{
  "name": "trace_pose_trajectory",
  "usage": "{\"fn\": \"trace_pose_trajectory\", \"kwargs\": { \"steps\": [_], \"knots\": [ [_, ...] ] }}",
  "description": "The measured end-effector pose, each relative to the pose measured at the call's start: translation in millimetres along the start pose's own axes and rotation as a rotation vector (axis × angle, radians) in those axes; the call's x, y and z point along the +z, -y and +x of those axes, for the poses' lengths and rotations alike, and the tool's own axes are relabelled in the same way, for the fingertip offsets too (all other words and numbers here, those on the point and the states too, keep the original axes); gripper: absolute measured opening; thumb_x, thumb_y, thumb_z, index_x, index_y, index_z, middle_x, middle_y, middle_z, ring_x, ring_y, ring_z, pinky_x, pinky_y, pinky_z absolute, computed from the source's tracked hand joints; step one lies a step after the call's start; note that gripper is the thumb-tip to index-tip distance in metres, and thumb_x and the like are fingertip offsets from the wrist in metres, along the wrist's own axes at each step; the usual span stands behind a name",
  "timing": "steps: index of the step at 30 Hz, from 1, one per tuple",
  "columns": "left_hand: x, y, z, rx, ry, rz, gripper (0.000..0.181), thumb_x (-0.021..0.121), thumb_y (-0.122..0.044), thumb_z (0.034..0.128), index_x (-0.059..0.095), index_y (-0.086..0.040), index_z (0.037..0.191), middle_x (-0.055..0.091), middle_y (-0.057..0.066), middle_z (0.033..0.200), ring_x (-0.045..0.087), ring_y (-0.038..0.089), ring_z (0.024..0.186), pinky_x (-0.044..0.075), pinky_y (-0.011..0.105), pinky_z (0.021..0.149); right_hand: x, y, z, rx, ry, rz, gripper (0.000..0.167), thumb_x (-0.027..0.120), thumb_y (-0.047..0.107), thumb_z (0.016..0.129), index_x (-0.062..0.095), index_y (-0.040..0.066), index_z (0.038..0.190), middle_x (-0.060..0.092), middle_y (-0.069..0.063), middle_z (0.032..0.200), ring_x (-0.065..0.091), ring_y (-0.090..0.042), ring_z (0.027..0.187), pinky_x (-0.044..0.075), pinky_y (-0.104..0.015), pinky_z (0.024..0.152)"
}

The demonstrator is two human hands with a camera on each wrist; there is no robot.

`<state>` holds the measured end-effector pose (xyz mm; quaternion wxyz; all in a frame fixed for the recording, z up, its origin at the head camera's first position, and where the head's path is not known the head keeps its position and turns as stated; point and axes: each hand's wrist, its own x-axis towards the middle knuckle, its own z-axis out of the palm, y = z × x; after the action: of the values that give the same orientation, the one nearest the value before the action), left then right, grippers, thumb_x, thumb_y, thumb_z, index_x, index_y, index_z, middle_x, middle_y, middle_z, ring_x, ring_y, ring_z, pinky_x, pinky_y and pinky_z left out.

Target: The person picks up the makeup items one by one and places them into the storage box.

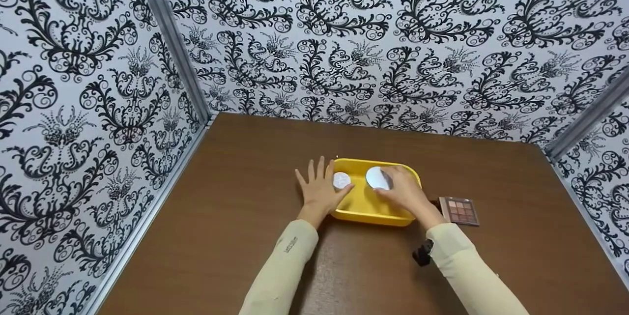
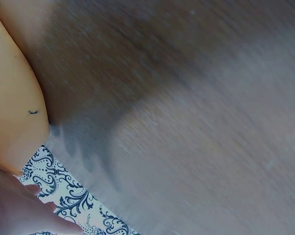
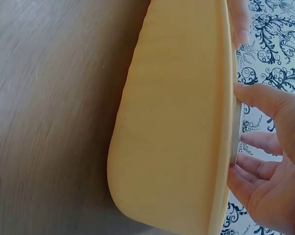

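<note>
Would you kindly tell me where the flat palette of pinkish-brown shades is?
In the head view, the palette lies on the brown table, right of the yellow plastic tray and the right hand.

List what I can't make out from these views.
Head: the right edge of the shiny round disc, hidden by the right hand.
Head: lettering on the left sleeve, too small to read.
Right wrist: the inside of the yellow tray, hidden by its outer side.
Left wrist: much of the left hand, cut off by the picture's edges.
</note>
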<state>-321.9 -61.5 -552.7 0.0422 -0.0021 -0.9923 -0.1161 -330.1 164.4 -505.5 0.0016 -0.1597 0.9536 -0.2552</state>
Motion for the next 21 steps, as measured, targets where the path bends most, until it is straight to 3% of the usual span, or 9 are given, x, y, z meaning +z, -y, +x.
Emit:
{"fn": "trace_pose_trajectory", "kwargs": {
  "steps": [5, 21],
  "knots": [
    [-0.5, -0.6, 0.3, -0.004, 0.015, -0.005, 0.094, 0.038, -0.081, 0.0874, 0.017, -0.027, 0.161, 0.011, 0.003, 0.170, 0.008, 0.033, 0.157, -0.003, 0.070, 0.120, 5, 1, 1.7, 0.008, 0.020, 0.011, 0.067, 0.078, 0.026, 0.085, 0.053, -0.003, 0.140, 0.054, -0.028, 0.139, 0.053, -0.043, 0.126, 0.041, -0.055, 0.112],
    [-3.3, -1.4, 0.2, -0.008, 0.032, 0.009, 0.095, 0.036, -0.082, 0.0872, 0.015, -0.026, 0.161, 0.009, 0.003, 0.170, 0.007, 0.032, 0.157, -0.004, 0.069, 0.120, 20, 8, 6.7, 0.028, 0.052, 0.076, 0.064, 0.079, 0.022, 0.085, 0.054, -0.002, 0.139, 0.054, -0.026, 0.138, 0.052, -0.043, 0.126, 0.041, -0.056, 0.112]
  ]
}}
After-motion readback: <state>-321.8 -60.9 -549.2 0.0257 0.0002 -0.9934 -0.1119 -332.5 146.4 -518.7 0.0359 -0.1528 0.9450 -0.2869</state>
